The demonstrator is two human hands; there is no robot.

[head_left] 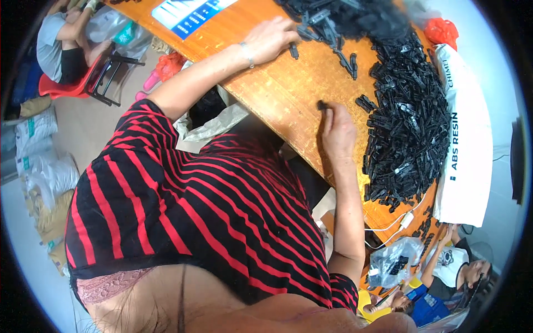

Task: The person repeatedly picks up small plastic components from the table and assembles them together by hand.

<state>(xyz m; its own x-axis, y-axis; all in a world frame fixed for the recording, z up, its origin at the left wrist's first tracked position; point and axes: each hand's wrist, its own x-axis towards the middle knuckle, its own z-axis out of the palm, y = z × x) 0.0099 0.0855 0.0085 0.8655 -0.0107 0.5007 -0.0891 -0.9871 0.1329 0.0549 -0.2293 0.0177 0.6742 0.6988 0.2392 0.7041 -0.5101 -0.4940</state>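
Above the orange tabletop [277, 105], the right hand [338, 132] pinches a small black piece [321, 105] at its 11 o'clock, with the heap of black parts [411, 133] at its 3 o'clock. At the view's 12 o'clock, the left hand [273, 41] curls beside a black clip [293, 51] at its 4 o'clock; whether it grips I cannot tell.

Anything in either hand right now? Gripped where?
Right hand: small black part, seemingly pinched by its near end. Left hand: at another black part; whether it's held can't be told.
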